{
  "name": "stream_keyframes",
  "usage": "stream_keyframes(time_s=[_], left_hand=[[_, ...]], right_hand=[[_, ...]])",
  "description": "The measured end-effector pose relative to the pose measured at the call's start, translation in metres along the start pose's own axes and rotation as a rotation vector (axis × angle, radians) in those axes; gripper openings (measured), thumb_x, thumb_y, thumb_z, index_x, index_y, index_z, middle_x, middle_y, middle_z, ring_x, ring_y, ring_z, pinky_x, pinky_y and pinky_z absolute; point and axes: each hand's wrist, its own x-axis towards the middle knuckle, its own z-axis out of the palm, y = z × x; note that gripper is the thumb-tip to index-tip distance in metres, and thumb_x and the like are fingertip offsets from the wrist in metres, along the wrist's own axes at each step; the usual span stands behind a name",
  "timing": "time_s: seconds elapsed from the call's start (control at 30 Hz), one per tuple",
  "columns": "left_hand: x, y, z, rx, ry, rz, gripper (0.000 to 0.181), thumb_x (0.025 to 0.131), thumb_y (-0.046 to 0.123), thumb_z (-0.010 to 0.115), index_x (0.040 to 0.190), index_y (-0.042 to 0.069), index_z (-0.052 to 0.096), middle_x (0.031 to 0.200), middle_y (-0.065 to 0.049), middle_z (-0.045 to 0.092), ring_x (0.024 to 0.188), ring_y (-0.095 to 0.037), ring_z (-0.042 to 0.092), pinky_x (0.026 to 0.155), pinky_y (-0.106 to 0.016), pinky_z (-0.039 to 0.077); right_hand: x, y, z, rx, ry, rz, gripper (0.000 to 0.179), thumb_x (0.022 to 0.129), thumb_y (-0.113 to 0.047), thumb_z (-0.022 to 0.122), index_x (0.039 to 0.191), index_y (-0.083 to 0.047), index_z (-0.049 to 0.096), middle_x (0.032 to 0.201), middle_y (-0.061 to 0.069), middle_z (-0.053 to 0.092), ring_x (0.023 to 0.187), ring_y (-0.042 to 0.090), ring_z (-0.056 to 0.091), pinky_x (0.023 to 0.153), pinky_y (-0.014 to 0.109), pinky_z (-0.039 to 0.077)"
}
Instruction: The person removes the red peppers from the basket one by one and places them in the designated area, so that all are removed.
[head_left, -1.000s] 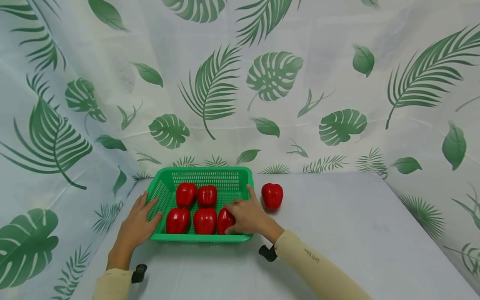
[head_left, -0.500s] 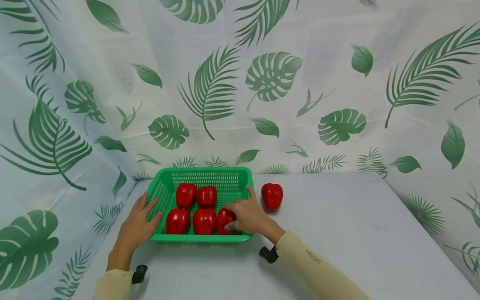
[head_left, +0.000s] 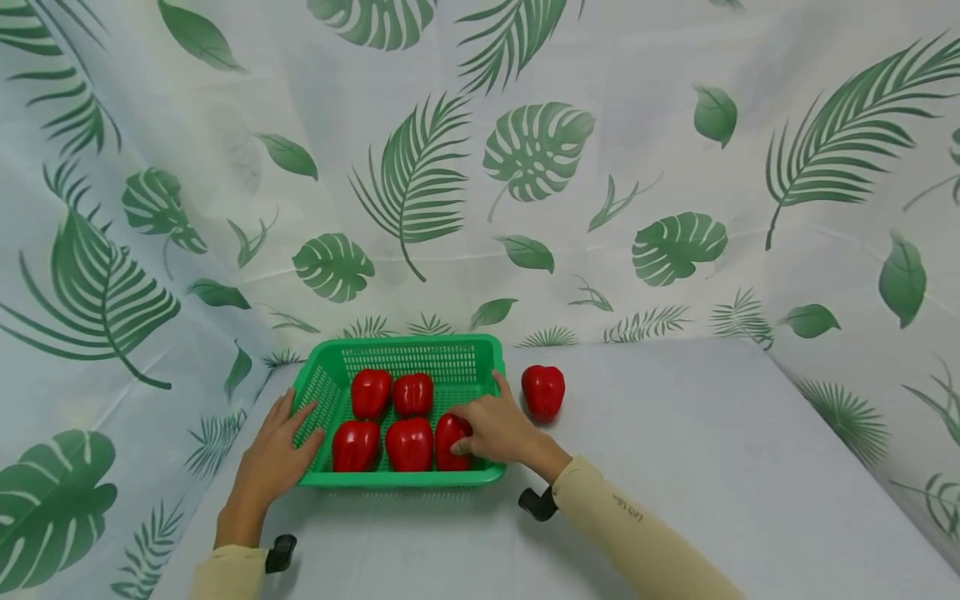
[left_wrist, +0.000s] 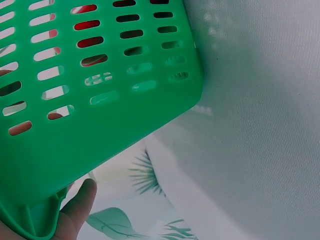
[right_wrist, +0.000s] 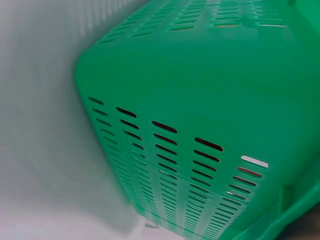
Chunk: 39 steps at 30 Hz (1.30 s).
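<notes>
A green plastic basket stands on the table at left of centre in the head view, holding several glossy red bell peppers, such as one front bell pepper and one back bell pepper. My left hand holds the basket's left rim, with thumb and forefinger inside and other fingers outside. Reaching over the right rim, my right hand grips the bell pepper in the front right corner, partly covering it. Both wrist views show mainly the basket's slotted outer walls.
One more red bell pepper rests on the white table, just right of the basket. Leaf-printed white sheeting rises behind the table and along its left and right sides.
The right hand's thumb has shifted slightly on the front right bell pepper. The left hand stays on the rim, and the head view has shifted slightly.
</notes>
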Motion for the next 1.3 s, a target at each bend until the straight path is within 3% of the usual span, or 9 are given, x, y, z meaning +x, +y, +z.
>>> stream_keyframes(time_s=[0.47,0.53,0.63,0.7,0.77,0.97,1.3], left_hand=[[0.000,0.001,0.003,-0.009,0.003,-0.003,0.056,0.107,0.026,0.060,0.151,-0.007,0.055,0.170,-0.035,0.020,0.156,-0.054,0.019,0.107,-0.081,0.037],[0.000,0.002,0.002,-0.009,0.001,-0.004,0.055,0.107,0.027,0.059,0.151,-0.007,0.055,0.170,-0.035,0.020,0.156,-0.054,0.019,0.107,-0.081,0.037],[0.000,0.002,0.002,-0.008,0.002,-0.002,0.055,0.107,0.027,0.059,0.151,-0.007,0.055,0.170,-0.035,0.020,0.155,-0.054,0.019,0.107,-0.080,0.037],[0.000,0.002,0.001,-0.009,0.004,0.000,0.055,0.107,0.026,0.060,0.151,-0.007,0.056,0.170,-0.035,0.020,0.155,-0.054,0.019,0.107,-0.081,0.038],[0.000,0.002,0.001,-0.008,0.005,0.002,0.054,0.107,0.026,0.060,0.151,-0.007,0.056,0.170,-0.035,0.020,0.155,-0.055,0.020,0.106,-0.081,0.038],[0.001,0.000,0.002,-0.007,0.006,0.002,0.054,0.107,0.026,0.059,0.150,-0.006,0.056,0.170,-0.035,0.020,0.155,-0.054,0.020,0.106,-0.081,0.038],[0.001,-0.001,0.001,-0.007,0.012,-0.003,0.054,0.107,0.027,0.059,0.150,-0.006,0.057,0.170,-0.035,0.020,0.155,-0.055,0.020,0.105,-0.082,0.037]], right_hand=[[-0.002,-0.002,-0.017,0.163,0.024,0.054,0.048,0.091,-0.030,0.088,0.131,-0.006,0.074,0.112,0.003,0.079,0.111,0.023,0.071,0.122,0.073,0.018],[-0.002,-0.002,-0.020,0.191,0.037,0.050,0.048,0.091,-0.029,0.088,0.131,-0.006,0.075,0.112,0.003,0.079,0.110,0.023,0.070,0.119,0.067,0.030],[-0.002,-0.001,-0.024,0.251,0.059,0.047,0.049,0.091,-0.025,0.088,0.133,-0.005,0.074,0.114,0.003,0.078,0.107,0.021,0.069,0.104,0.045,0.053],[-0.002,0.000,-0.026,0.292,0.067,0.051,0.049,0.092,-0.023,0.088,0.135,-0.005,0.073,0.114,0.003,0.078,0.105,0.020,0.068,0.087,0.031,0.059],[-0.003,0.001,-0.029,0.328,0.074,0.061,0.051,0.093,-0.021,0.087,0.138,-0.003,0.071,0.118,0.005,0.076,0.104,0.020,0.068,0.077,0.027,0.062],[-0.006,-0.001,-0.039,0.371,0.097,0.097,0.057,0.093,-0.017,0.086,0.144,0.000,0.066,0.124,0.009,0.074,0.107,0.024,0.068,0.078,0.030,0.064],[-0.011,0.001,-0.053,0.401,0.113,0.120,0.057,0.093,-0.017,0.085,0.145,-0.002,0.066,0.111,0.002,0.075,0.100,0.020,0.068,0.075,0.027,0.062]])
